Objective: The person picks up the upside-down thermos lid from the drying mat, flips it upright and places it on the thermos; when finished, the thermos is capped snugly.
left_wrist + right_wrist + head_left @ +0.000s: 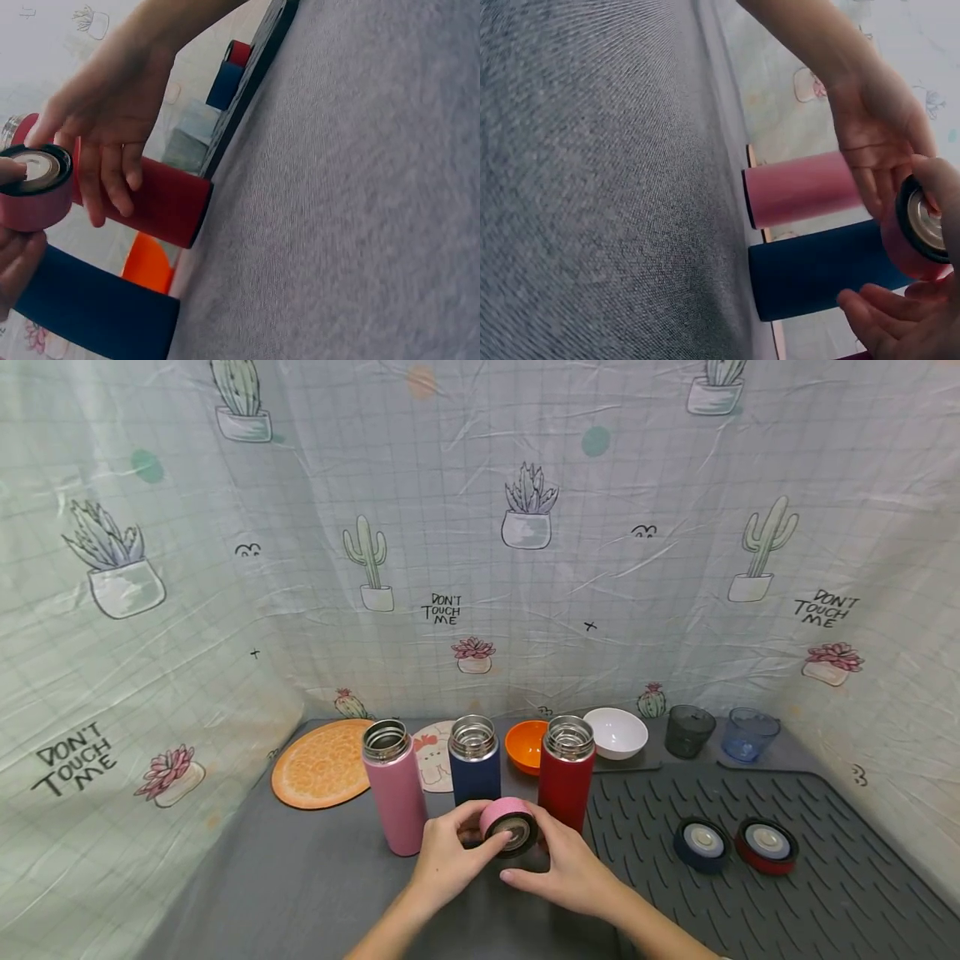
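A pink bottle lid (501, 811) is tilted so that its black-rimmed inner side faces me. My left hand (450, 857) grips it, thumb pressed onto the metal-coloured centre and fingers round the edge. At the lid's right edge, my right hand (566, 866) touches it with its fingertips, its thumb standing apart below. Behind the hands stand three lidless bottles: pink (397, 802), blue (474, 772) and red (564, 785). In the left wrist view, the lid (37, 204) overlaps the blue bottle (105, 304).
On the ribbed black mat (750, 910) lie a blue lid (702, 843) and a red lid (767, 846). Farther back are an orange bowl (522, 747), a white bowl (617, 733), a dark cup (688, 731) and a blue cup (750, 734). An orange round mat (322, 766) lies left.
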Demonstrator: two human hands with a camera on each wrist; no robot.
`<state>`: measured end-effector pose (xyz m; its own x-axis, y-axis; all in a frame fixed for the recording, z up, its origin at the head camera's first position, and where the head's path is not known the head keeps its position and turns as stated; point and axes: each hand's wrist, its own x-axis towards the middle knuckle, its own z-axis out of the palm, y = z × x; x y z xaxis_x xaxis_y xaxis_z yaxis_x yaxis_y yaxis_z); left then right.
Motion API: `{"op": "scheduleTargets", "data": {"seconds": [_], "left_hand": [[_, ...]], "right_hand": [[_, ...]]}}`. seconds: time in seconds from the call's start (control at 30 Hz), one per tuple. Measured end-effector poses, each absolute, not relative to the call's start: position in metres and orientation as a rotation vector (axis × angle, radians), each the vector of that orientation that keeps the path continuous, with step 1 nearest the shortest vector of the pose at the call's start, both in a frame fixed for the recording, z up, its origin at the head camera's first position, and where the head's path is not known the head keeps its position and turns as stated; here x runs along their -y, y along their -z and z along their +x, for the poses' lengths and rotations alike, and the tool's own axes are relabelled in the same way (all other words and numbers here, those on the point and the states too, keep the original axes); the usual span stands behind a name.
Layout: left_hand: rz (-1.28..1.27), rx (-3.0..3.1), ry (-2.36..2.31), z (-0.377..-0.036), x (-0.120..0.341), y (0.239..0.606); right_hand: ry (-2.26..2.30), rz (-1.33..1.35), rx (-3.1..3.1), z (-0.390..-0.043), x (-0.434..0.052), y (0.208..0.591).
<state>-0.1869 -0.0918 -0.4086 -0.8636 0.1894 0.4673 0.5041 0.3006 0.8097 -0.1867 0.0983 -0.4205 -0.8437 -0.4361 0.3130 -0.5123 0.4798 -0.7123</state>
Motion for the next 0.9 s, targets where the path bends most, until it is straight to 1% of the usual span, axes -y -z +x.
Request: {"op": "scheduleTargets", "data": {"seconds": [0.13, 0.33, 0.53, 0.63, 0.8, 0.9], "left_hand": [[-0.788, 2.168, 1.305, -0.188, 0.094, 0.408], [-1.001, 2.023, 1.046, -0.190, 0.096, 0.408], [-1.185, 1.750, 0.769, -0.192, 0.092, 0.405], [-1.218, 1.648, 0.680, -0.192, 0.090, 0.403], [-1.213, 1.627, 0.633, -0.190, 0.089, 0.402], [-1.217, 1.620, 0.617, -0.190, 0.089, 0.401]], "right_hand": [[-1.528, 0.874, 2.595, -0.188, -0.100, 0.419], [-1.871, 0.875, 2.506, -0.187, -0.101, 0.414], [-2.027, 0.856, 2.418, -0.186, -0.101, 0.411], [-2.052, 0.891, 2.377, -0.186, -0.102, 0.411], [-2.057, 1.025, 2.268, -0.184, -0.103, 0.411], [-2.055, 1.057, 2.234, -0.183, -0.104, 0.410]]}}
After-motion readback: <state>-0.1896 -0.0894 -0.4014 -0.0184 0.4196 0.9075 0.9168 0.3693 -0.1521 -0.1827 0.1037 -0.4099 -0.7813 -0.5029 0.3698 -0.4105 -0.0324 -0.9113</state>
